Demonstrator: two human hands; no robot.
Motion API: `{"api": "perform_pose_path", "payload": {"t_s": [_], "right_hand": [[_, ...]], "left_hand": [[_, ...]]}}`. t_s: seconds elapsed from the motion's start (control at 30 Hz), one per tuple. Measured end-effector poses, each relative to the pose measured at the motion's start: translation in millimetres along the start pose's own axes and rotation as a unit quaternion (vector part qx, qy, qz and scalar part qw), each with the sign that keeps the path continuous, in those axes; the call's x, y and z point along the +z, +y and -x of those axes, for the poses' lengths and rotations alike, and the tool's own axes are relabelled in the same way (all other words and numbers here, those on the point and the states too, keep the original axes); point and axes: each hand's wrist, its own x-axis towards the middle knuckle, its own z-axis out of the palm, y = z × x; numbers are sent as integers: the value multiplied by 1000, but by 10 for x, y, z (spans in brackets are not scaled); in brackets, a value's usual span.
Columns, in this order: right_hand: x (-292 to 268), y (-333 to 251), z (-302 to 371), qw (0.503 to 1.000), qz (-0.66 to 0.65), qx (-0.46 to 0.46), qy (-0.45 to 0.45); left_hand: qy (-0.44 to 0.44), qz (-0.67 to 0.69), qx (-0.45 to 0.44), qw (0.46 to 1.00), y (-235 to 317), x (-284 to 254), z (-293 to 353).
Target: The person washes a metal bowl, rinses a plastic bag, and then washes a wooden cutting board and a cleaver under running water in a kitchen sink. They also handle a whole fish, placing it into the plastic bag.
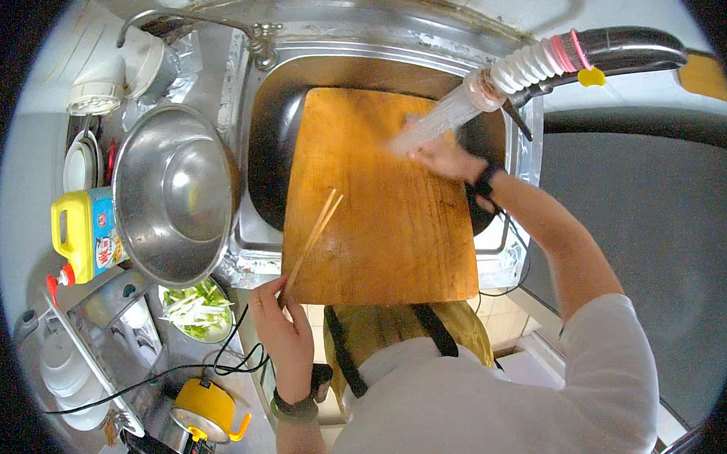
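Observation:
A large wooden cutting board (380, 234) lies over the sink, its near end close to my body. At its lower left corner, my left hand (283, 328) is closed on a pair of chopsticks (315, 237), whose tips point up across the board. The thumb and fingers of that hand are right by the board's edge. Under a spray of water from the faucet head (483, 88), my right hand (450, 160) is over the board's upper right part. Motion and water blur its fingers, so whether it holds anything does not show.
Left of the sink (267, 150) stands a big steel bowl (139, 196), beside a yellow jug (76, 235). Below are a bowl of cut greens (195, 311), a yellow pot (205, 408) and a dish rack (94, 369). A black cord (159, 380) crosses the counter.

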Motion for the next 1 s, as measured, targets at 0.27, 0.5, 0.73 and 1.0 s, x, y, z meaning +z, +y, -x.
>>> {"api": "perform_pose_path", "payload": {"t_s": [0.27, 0.5, 0.73, 1.0], "right_hand": [[-294, -318, 402, 936, -314, -97, -125], [-642, -511, 832, 956, -139, -201, -163], [-127, 895, -138, 970, -74, 126, -193], [-857, -889, 700, 957, -137, -212, -145]], "left_hand": [[11, -1, -10, 1000, 137, 117, 45], [25, -9, 39, 999, 332, 151, -83], [30, -15, 42, 999, 286, 131, -57], [18, 27, 4, 999, 220, 198, -76]]}}
